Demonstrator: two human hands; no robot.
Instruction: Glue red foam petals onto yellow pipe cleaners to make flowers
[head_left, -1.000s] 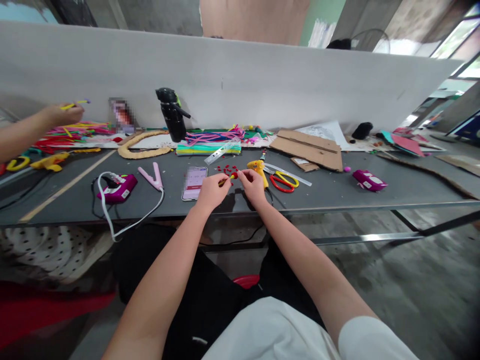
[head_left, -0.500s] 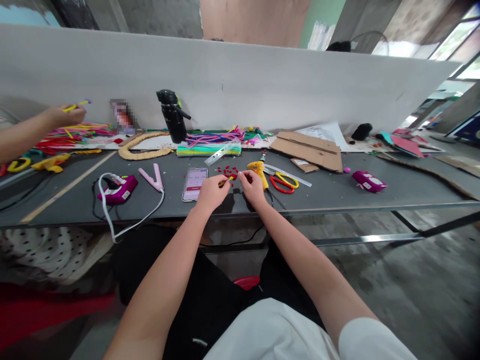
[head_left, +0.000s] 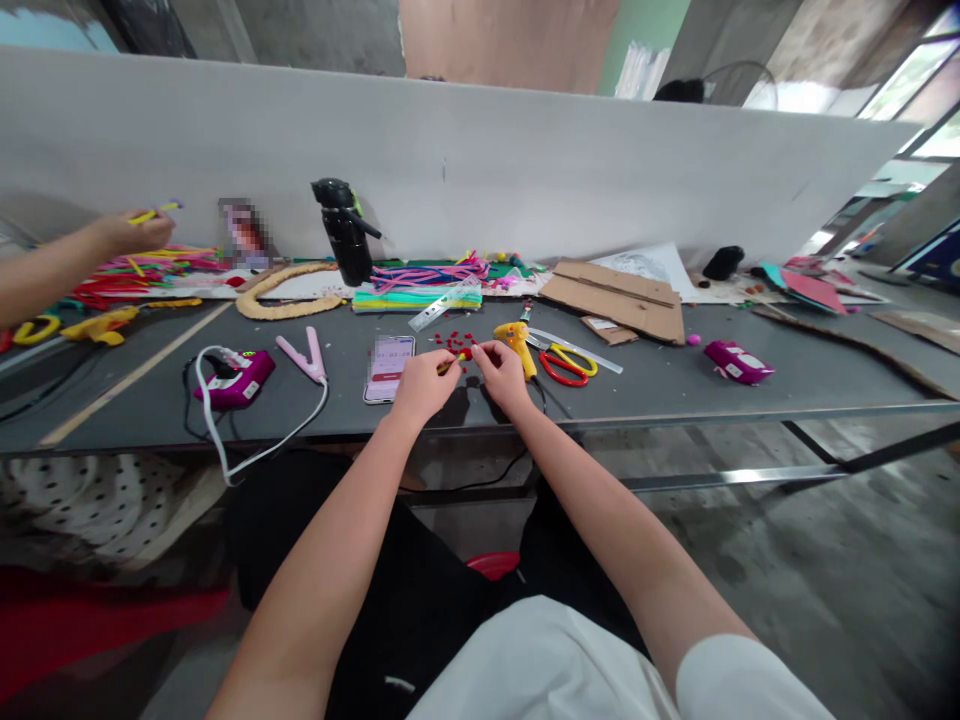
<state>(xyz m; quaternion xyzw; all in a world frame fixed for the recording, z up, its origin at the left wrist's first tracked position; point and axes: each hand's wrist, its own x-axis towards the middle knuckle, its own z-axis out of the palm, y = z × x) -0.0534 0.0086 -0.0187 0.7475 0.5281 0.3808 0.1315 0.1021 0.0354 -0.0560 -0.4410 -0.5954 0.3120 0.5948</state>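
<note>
My left hand is closed in a pinch around a thin yellow stem with a red tip, held just above the table. Close by on the right, my right hand pinches at the red end; whatever lies between its fingertips is too small to make out. Small red pieces are scattered on the table behind the hands. A yellow glue gun lies right beside my right hand. Beyond it are scissors with red and yellow handles. To the left of my left hand lies a phone.
A pink hair straightener and a purple power socket box lie left. Pipe cleaner bundles, a black bottle and cardboard line the back. Another person's hand holds a yellow stem at far left.
My right fingertips have shifted very slightly left, onto the red tip. My left hand has stayed in nearly the same place with the yellow stem.
</note>
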